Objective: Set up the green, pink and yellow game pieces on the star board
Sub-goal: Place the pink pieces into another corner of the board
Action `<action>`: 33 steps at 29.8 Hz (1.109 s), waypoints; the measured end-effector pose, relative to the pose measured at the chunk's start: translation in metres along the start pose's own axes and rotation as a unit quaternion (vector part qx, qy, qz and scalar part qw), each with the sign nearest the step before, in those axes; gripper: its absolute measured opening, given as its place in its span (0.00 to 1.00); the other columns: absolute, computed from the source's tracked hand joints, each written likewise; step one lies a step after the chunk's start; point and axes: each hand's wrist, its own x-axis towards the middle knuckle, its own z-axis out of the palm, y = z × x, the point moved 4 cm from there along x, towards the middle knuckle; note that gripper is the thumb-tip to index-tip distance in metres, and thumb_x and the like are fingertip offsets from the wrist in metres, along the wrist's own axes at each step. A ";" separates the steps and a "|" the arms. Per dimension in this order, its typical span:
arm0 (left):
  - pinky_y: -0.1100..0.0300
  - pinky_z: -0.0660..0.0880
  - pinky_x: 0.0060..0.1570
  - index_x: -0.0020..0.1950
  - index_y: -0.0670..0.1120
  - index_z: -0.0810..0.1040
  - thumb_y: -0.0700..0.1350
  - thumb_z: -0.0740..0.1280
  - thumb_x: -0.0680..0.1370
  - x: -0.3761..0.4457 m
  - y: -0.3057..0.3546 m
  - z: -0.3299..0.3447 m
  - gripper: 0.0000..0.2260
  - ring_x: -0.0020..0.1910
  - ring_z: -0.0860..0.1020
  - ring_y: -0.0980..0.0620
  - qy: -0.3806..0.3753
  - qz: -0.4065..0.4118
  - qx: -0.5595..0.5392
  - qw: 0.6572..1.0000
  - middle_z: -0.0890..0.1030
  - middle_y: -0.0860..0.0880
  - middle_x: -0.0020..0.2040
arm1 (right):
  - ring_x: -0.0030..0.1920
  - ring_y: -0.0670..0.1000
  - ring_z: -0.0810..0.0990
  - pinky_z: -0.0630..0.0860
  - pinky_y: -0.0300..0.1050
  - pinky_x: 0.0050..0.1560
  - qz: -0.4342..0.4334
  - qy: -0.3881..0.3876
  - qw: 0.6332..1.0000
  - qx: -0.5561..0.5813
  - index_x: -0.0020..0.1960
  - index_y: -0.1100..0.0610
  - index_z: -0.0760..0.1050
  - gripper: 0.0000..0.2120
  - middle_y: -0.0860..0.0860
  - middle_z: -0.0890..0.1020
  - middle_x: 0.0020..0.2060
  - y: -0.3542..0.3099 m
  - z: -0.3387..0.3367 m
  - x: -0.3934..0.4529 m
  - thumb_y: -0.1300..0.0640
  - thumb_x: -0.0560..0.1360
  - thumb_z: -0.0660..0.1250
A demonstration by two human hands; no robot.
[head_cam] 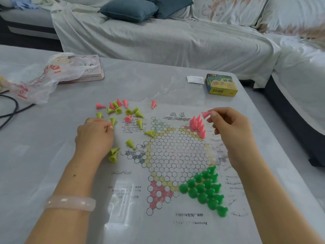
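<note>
Star board [177, 155] laid flat on tabletop [44, 147]. Green pieces [205, 189] stood in 5 o'clock point; pink pieces [197, 125] partly filled at 1 o'clock. Right hand [228, 124] — one pink piece [205, 114] pinched at fingertips. Left hand [95, 134] curled on tabletop among loose yellow pieces [123, 111] at 10 o'clock — grip cannot be told.

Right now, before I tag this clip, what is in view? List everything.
star board: one, printed sheet, table centre.
green pieces: filled point, board's near right.
pink pieces: cluster standing, far right point.
loose pink and yellow pieces: scattered, far left of board.
game box: one, yellow-green, far right.
paper slip: white, beside box.
pink box: under plastic bag, far left.
cable: black, left edge.
sofa: covered, behind.
cushions: two, teal.
bangle: pale, left wrist.
left hand: grip among yellow pieces.
right hand: pinches pink piece.
</note>
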 end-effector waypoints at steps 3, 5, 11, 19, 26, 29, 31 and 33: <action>0.53 0.64 0.62 0.53 0.41 0.81 0.40 0.60 0.76 0.000 0.000 -0.001 0.11 0.63 0.69 0.41 0.023 0.009 -0.009 1.000 0.75 0.41 0.60 | 0.30 0.34 0.74 0.70 0.34 0.37 0.005 0.030 0.998 -0.051 0.45 0.54 0.78 0.06 0.45 0.80 0.35 0.012 -0.008 0.006 0.60 0.75 0.63; 0.53 0.64 0.60 0.52 0.39 0.81 0.37 0.61 0.76 -0.001 0.001 -0.004 0.10 0.60 0.70 0.40 0.040 0.018 -0.013 0.999 0.76 0.38 0.58 | 0.32 0.36 0.75 0.71 0.36 0.38 0.006 0.031 0.997 -0.074 0.43 0.52 0.78 0.06 0.44 0.80 0.36 0.018 -0.008 0.008 0.59 0.75 0.63; 0.54 0.66 0.59 0.49 0.38 0.81 0.34 0.62 0.73 0.003 -0.004 -0.004 0.10 0.60 0.70 0.42 0.066 0.012 -0.044 0.997 0.76 0.39 0.58 | 0.37 0.42 0.72 0.65 0.28 0.36 -0.054 -0.010 0.963 -0.263 0.44 0.52 0.77 0.05 0.44 0.76 0.36 0.026 0.003 0.011 0.59 0.74 0.63; 0.51 0.68 0.57 0.53 0.36 0.80 0.33 0.60 0.74 -0.003 0.003 -0.010 0.12 0.57 0.73 0.37 0.077 0.001 -0.045 0.996 0.79 0.37 0.56 | 0.49 0.47 0.60 0.61 0.41 0.45 -0.103 -0.028 0.909 -0.402 0.50 0.55 0.78 0.08 0.51 0.71 0.48 0.027 0.015 0.013 0.55 0.75 0.62; 0.52 0.69 0.51 0.48 0.39 0.80 0.35 0.62 0.73 -0.001 -0.002 -0.008 0.08 0.53 0.74 0.39 0.073 -0.005 -0.046 0.996 0.78 0.37 0.50 | 0.64 0.58 0.62 0.62 0.51 0.59 -0.100 -0.031 0.885 -0.453 0.51 0.57 0.78 0.08 0.56 0.71 0.61 0.030 0.024 0.014 0.58 0.74 0.63; 0.52 0.70 0.49 0.48 0.38 0.80 0.37 0.62 0.74 0.000 -0.002 -0.009 0.08 0.52 0.74 0.39 0.076 -0.010 -0.050 0.996 0.79 0.37 0.49 | 0.67 0.58 0.60 0.61 0.53 0.61 -0.095 -0.029 0.880 -0.465 0.52 0.57 0.78 0.09 0.56 0.70 0.63 0.030 0.025 0.013 0.58 0.74 0.64; 0.51 0.69 0.49 0.49 0.37 0.80 0.38 0.60 0.76 0.000 -0.002 -0.010 0.10 0.52 0.73 0.38 0.080 -0.011 -0.047 0.996 0.79 0.36 0.50 | 0.67 0.58 0.59 0.61 0.53 0.62 -0.087 -0.027 0.879 -0.468 0.53 0.57 0.78 0.09 0.57 0.69 0.63 0.031 0.025 0.012 0.59 0.74 0.63; 0.51 0.69 0.48 0.50 0.37 0.80 0.39 0.60 0.77 -0.001 -0.002 -0.011 0.10 0.53 0.73 0.37 0.081 -0.014 -0.046 0.996 0.79 0.36 0.50 | 0.68 0.58 0.59 0.60 0.53 0.62 -0.080 -0.025 0.880 -0.467 0.53 0.57 0.78 0.09 0.56 0.69 0.63 0.033 0.025 0.013 0.59 0.74 0.63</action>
